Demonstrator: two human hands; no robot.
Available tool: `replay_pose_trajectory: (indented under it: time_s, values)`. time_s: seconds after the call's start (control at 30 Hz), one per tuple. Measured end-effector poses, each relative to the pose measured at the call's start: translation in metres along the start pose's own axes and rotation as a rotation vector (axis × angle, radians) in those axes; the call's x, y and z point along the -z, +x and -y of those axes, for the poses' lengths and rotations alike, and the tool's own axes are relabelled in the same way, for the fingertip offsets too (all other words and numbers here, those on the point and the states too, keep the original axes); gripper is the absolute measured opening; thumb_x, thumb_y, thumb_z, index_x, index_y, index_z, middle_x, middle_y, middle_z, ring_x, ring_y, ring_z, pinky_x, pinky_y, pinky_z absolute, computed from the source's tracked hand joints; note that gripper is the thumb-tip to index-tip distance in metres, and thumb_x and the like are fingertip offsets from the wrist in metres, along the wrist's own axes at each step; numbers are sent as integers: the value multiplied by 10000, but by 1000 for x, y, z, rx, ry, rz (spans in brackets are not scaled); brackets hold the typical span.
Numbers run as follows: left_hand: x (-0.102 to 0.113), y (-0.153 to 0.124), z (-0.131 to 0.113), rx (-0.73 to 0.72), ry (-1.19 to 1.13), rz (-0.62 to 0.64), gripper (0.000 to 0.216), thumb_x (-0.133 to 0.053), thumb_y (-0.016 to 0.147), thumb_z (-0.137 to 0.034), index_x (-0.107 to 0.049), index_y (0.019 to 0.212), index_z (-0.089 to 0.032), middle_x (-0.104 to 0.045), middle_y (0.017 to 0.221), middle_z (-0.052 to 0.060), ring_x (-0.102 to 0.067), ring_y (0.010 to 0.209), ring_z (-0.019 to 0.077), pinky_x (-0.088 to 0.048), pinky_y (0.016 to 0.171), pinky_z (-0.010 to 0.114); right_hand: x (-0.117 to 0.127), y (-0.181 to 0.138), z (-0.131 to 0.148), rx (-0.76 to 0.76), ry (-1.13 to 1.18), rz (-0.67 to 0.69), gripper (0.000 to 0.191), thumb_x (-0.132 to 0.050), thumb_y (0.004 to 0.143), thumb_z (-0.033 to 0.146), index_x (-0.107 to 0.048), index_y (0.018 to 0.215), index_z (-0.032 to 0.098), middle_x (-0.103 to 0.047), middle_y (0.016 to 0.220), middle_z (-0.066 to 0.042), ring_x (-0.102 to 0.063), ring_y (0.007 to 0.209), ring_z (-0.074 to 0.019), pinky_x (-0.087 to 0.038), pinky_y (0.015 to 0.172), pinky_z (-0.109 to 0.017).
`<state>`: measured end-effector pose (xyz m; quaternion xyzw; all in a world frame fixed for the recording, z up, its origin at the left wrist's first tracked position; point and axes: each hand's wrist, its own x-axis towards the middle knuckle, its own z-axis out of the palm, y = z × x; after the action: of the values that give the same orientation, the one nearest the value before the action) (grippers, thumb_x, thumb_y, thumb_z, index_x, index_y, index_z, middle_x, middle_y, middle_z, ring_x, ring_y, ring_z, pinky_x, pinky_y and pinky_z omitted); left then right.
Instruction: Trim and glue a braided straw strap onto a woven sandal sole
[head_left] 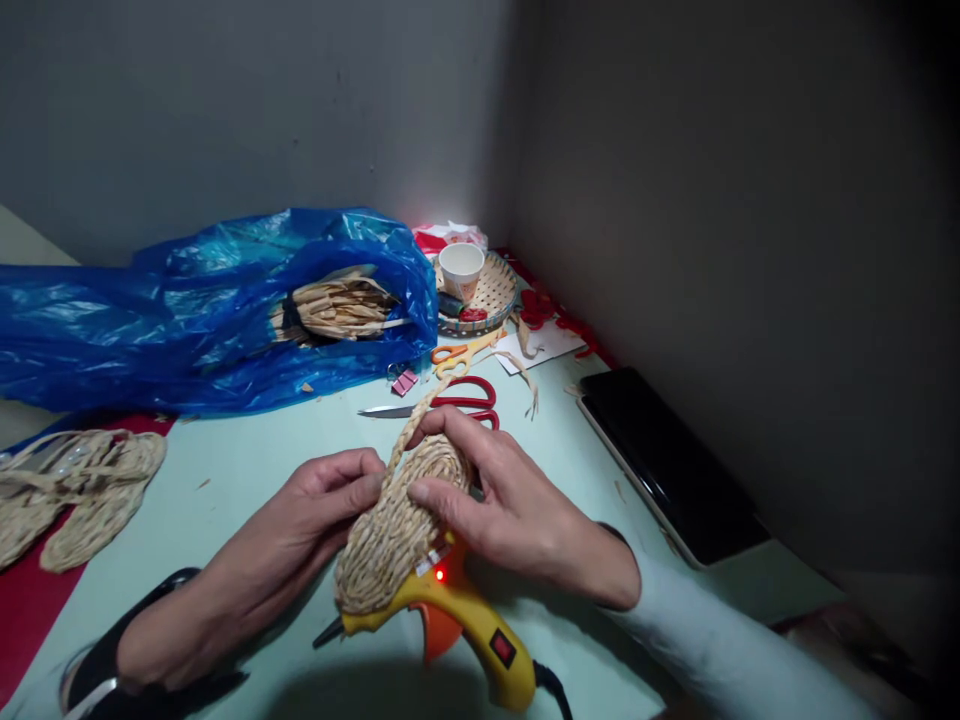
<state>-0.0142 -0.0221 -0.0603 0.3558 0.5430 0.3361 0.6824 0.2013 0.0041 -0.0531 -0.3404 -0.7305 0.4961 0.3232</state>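
A sole of coiled straw braid [394, 530] is held up in front of me, longer than it is wide. My right hand [487, 485] grips its far end, thumb on top and fingers round the far edge. My left hand [326, 500] pinches the straw braid [405, 437] at the sole's left edge; the braid's loose tail runs up and away towards the scissors. Just under the sole lies a yellow glue gun [480, 620] with an orange trigger, its red light lit and black nozzle pointing left. The sole hides part of the gun.
Red-handled scissors [480, 392], orange-yellow scissors [469, 350] and a pink binder clip [405, 382] lie beyond my hands. A blue plastic bag [225, 300] holds dried straw [341, 308]. Woven straw sandals [105, 495] rest left, a black tablet-like device [667, 460] right, a paper cup [461, 268] behind.
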Motion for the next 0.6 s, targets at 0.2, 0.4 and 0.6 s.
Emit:
replay_pose_trajectory:
  time_s: [0.2,0.4,0.6]
  values:
    - [7,2,-7,-219,148,-156,190,-849,807,-420,-822,879,-247,-752,823,8,-634,803,188,-494,761,256,-3,-2,1,-6,-23,-85,180,-627,963,285,-571,1125,231,-669,957,-7,-623,855,-205,-455,785,-331]
    - [3,-7,0,-528,545,-312,240,-885,744,-446,-805,940,-334,-806,957,-8,-692,871,256,-512,801,313,-14,-3,-2,103,-12,-167,101,-647,994,288,-610,1068,230,-740,1041,-27,-683,918,-204,-495,833,-326]
    - [-2,-15,-3,-837,772,-351,48,-798,862,-293,-763,844,-321,-779,824,-34,-680,703,184,-490,629,262,-8,-7,5,119,-23,-203,190,-685,983,331,-672,1130,212,-753,1157,-67,-674,1081,-239,-468,968,-386]
